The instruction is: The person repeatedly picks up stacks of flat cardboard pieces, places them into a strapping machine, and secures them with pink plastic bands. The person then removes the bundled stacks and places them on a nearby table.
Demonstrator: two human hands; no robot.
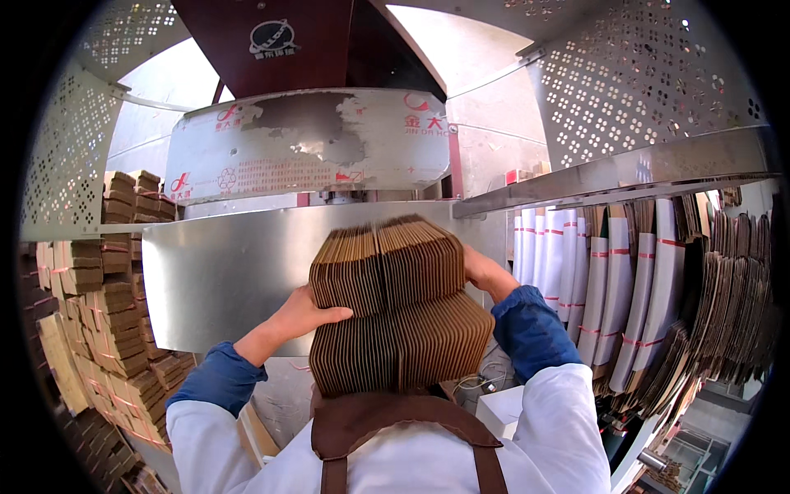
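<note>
A thick stack of folded brown cardboard pieces is held between my two hands, in front of my chest. Its corrugated edges face me, with a vertical seam down the middle and a crease across. My left hand presses its left side, the thumb lying along the near face and the other fingers hidden. On the right side, my right hand grips the stack, most of its fingers out of sight behind it. The far part of the stack lies over a shiny metal table; whether it rests there I cannot tell.
Behind the table stands a metal-panelled machine with a dark red hood. Perforated metal guards flank it. Bundled cardboard stacks are piled left. White wrapped bundles and more cardboard stand right, beyond a metal rail.
</note>
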